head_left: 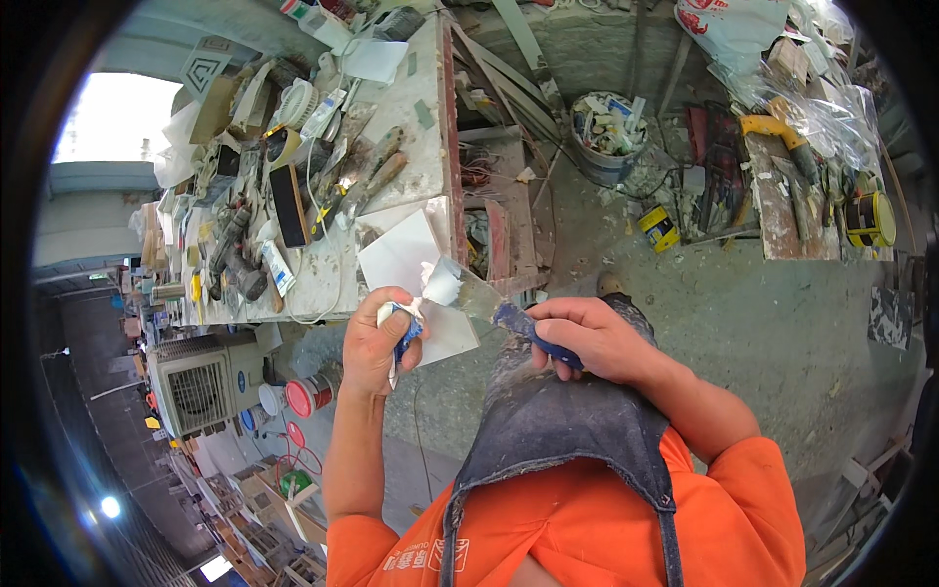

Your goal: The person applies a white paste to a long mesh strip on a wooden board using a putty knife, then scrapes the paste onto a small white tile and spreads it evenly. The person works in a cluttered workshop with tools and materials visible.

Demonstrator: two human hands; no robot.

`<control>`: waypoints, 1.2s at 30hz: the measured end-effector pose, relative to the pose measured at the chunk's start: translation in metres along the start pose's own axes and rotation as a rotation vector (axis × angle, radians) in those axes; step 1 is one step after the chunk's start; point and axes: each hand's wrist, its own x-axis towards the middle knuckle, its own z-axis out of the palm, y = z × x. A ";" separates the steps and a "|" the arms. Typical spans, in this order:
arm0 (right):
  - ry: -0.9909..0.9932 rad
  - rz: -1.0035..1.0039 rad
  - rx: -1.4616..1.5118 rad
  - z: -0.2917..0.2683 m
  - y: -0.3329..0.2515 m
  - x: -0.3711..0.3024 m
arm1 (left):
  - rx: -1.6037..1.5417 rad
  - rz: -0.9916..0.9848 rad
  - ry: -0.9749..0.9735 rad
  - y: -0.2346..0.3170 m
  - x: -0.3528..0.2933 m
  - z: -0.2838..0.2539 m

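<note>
My left hand point(374, 344) is closed around a squeezed white-and-blue tube point(409, 338). White paste point(442, 284) sits on the blade end of a putty knife point(477, 297), close to the tube's upper end. The knife's dark blue handle is gripped in my right hand point(595, 340), its blade pointing left toward the tube. Behind the hands, a white flat panel point(403, 248) lies on the corner of the workbench point(428, 147). A second white piece point(448, 335) shows below the blade; whether it joins the panel is hidden.
Tools crowd the bench's left part, including a drill point(235, 252) and a black sanding block point(290, 205). A bucket of scraps point(604, 157) and a yellow-and-black box point(659, 229) stand on the floor. At right is a cluttered low board point(782, 210); an air cooler point(196, 386) stands lower left.
</note>
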 end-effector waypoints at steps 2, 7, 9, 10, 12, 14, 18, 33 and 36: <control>-0.002 0.001 0.011 -0.001 0.001 0.001 | -0.004 -0.006 0.004 0.001 0.001 0.002; -0.014 0.013 0.025 0.000 -0.001 0.001 | -0.035 -0.008 0.000 0.001 0.001 0.004; -0.018 0.016 0.021 0.000 -0.001 0.003 | -0.043 -0.006 0.001 0.003 0.001 0.006; -0.020 0.023 0.013 0.000 0.000 0.004 | -0.042 -0.006 0.002 0.003 0.000 0.006; -0.013 0.033 -0.010 0.000 0.000 0.005 | -0.035 0.004 0.005 0.004 -0.002 0.006; 0.006 0.043 -0.040 0.001 0.000 0.005 | -0.022 0.022 0.011 0.005 -0.005 0.004; 0.074 0.033 -0.078 0.002 -0.001 0.004 | 0.125 0.073 0.137 0.017 -0.013 -0.004; 0.246 -0.001 -0.117 0.006 -0.006 -0.011 | 1.064 0.554 0.975 -0.007 0.001 -0.093; 0.264 -0.002 -0.077 -0.002 -0.006 -0.017 | 0.246 0.465 1.012 -0.055 -0.039 -0.032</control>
